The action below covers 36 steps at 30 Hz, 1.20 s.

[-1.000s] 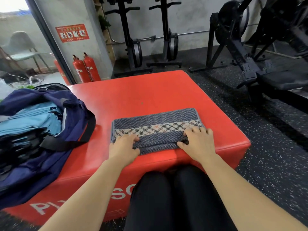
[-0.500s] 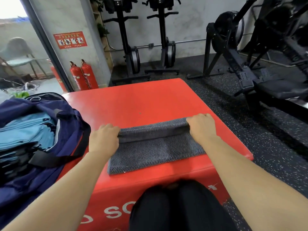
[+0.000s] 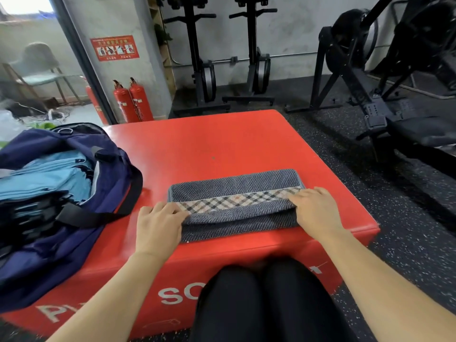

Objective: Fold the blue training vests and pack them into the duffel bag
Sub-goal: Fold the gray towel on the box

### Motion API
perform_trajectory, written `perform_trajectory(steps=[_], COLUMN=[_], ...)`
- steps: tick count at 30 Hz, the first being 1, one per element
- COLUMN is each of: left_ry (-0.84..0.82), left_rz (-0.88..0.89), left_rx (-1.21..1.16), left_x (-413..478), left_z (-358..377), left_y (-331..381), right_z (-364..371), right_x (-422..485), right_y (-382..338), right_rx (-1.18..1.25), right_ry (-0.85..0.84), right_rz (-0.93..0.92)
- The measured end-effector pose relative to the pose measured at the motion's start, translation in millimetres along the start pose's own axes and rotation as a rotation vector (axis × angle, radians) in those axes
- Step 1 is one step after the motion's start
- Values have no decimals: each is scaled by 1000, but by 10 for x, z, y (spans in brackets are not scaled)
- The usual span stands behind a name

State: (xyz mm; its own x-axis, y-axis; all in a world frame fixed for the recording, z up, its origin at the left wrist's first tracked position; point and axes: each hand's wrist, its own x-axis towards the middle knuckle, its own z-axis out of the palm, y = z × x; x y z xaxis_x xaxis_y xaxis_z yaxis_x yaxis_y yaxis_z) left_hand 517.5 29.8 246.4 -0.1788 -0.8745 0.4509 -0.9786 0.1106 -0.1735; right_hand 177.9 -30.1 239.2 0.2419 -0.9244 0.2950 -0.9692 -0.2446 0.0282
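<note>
A grey-blue folded cloth (image 3: 234,180) with a plaid band lies on the red foam box (image 3: 209,139) in front of me. My left hand (image 3: 160,223) pinches the left end of its near folded layer. My right hand (image 3: 317,211) pinches the right end of that layer. Both sets of fingers lie on top, just below the plaid band. The navy duffel bag (image 3: 108,174) sits open on the left of the box. Folded light blue vests (image 3: 49,176) are stacked inside it, over darker folded items.
My knees (image 3: 266,292) in black trousers press against the box's front. Two red fire extinguishers (image 3: 133,99) stand by the wall behind the box. Black gym machines (image 3: 370,95) stand at the back and right on speckled rubber flooring.
Half a second ago both hands held the cloth's layer at its far edge, covering the plaid band. Now they are back near me and the band shows again.
</note>
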Motion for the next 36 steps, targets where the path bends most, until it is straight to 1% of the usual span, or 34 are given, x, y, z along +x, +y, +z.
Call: perform_trajectory(steps=[1,2,5,9,10,12,14,15,16,18,19,20,22,24,26,27,30,33,36], left_ry=[-3,-14,-75,-88,-107,-225,-332,-356,-358,-302,-279,-278,-315,-392,-480,-509,-540,-583,-589], left_rz=[-10,-15,6,-72,-92,-110,-121,-137,-150,-177,-177,-167,-126,-142,-187,-197,-214,-240,-275], left_rx=[-2,-1,11,-7,-6,32,60,13,-100,-407,-501,-538,-466,-393,-313,-270,-203,-149,-170], left_x=[1,-6,-112,-143,-129,-134,-60,-6,57,230,326,414,529,532,459,405,365,381,395], left_z=[-10,-5,93,99,59,-32,-111,-145,-181,-251,-240,-205,-101,67,242,301,365,353,341], left_y=[-9,-19,-27,-53,-37,24,74,83,97,198,281,387,635,797,801,761,538,335,264], right_z=[-18,-18,30,40,28,35,-44,-112,-198,-316,-333,-331,-242,-86,90,169,279,288,286], right_x=[-9,-35,-159,-194,-200,-288,-329,-309,-277,-150,-61,29,175,259,282,275,241,194,177], right_y=[-7,-13,-44,-78,-91,-122,-150,-181,-251,-488,-639,-801,-1098,-1255,-1241,-1187,-863,-476,-289], right_rx=[39,71,10,37,39,12,7,30,71,187,230,259,252,224,196,190,137,113,112], right_ry=[43,51,-45,70,77,-27,-151,-164,-141,-51,-15,-4,-55,-190,-311,-344,-342,-357,-349], right_rz=[24,39,1,8,11,14,63,85,105,118,95,57,-18,-45,-47,-44,-2,96,141])
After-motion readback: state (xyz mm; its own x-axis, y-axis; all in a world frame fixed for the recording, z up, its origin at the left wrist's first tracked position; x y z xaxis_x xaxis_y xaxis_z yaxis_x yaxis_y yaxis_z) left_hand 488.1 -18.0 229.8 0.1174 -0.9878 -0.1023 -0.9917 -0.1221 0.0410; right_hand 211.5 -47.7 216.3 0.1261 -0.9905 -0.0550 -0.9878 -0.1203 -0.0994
